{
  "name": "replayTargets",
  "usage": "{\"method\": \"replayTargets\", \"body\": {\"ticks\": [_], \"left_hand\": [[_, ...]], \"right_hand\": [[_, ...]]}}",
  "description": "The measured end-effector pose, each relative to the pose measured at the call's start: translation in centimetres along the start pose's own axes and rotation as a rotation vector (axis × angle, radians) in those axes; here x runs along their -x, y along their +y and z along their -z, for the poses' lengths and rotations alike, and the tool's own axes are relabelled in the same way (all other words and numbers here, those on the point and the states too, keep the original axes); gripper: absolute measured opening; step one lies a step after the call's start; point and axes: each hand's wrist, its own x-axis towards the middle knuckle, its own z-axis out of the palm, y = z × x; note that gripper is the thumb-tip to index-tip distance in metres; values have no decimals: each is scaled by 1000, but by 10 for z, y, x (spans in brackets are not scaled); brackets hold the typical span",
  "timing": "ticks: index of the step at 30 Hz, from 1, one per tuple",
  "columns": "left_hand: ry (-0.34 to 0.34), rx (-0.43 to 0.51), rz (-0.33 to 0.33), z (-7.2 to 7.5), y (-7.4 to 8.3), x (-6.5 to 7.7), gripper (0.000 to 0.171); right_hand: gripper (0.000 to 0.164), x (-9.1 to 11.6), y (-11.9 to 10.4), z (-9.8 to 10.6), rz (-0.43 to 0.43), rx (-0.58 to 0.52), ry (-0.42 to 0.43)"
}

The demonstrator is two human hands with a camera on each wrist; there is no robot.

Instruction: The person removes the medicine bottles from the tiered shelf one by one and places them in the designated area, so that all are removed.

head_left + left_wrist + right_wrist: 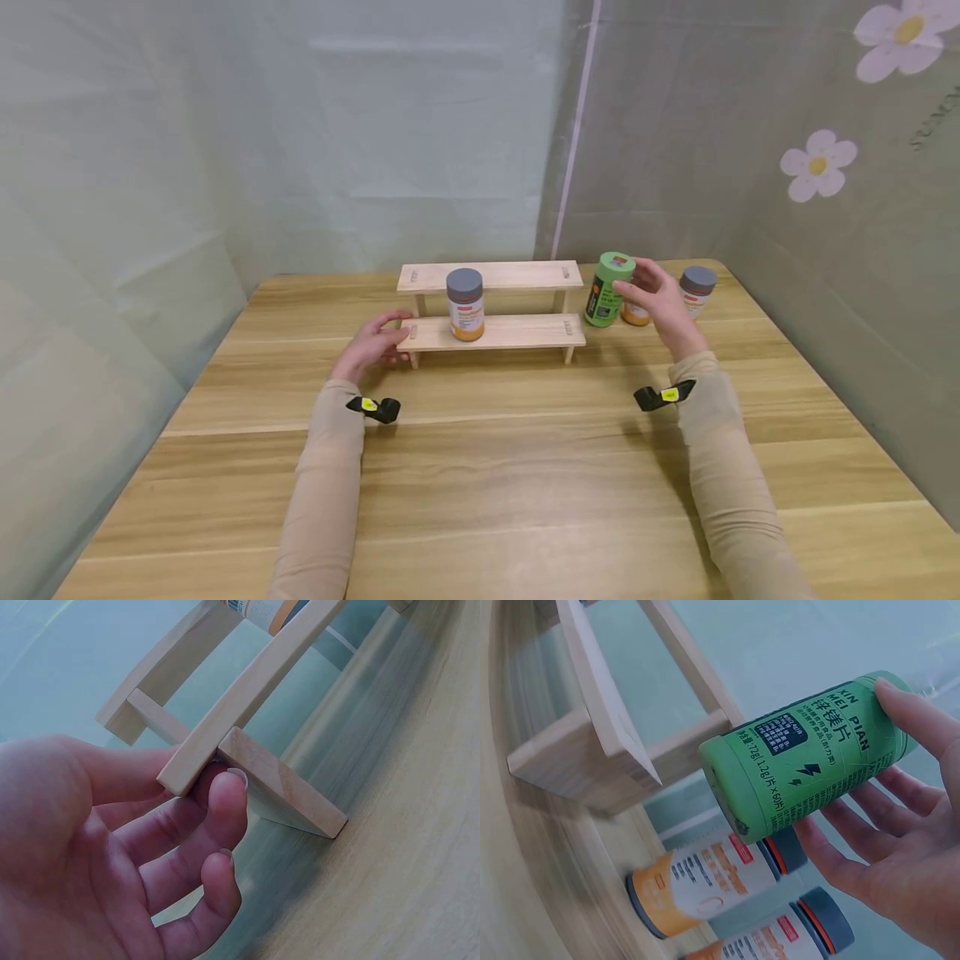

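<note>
My left hand (373, 340) grips the left end of the lower board of a two-step wooden rack (517, 332). In the left wrist view, the fingers curl under the board end beside the rack's leg (289, 780). An orange-and-white supplement bottle (467, 312) with a grey lid stands upright on the lower board. My right hand (663, 307) holds a green pill bottle (602, 296) between thumb and fingers, just right of the rack. The right wrist view shows its base lifted off the table.
Two more orange-and-white bottles, one (636, 315) partly hidden behind the right hand and another (697, 287) farther right, stand on the wooden table (480, 492). A pale curtain (375, 150) hangs behind the table's back edge.
</note>
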Motion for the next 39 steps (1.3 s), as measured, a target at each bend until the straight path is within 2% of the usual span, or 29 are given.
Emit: {"method": "replayTargets", "body": {"ticks": [10, 17, 24, 30, 39], "left_hand": [[-4, 25, 1, 0, 1, 0, 49], [0, 29, -1, -2, 1, -2, 49], [0, 20, 1, 1, -1, -1, 49], [4, 31, 8, 2, -4, -2, 49], [-9, 31, -4, 1, -4, -2, 48]], "right_hand": [[33, 1, 9, 14, -23, -49, 12], [36, -2, 20, 20, -59, -59, -8], [31, -1, 25, 20, -50, -23, -56], [34, -4, 40, 26, -27, 4, -82], [34, -4, 50, 30, -17, 64, -112]]}}
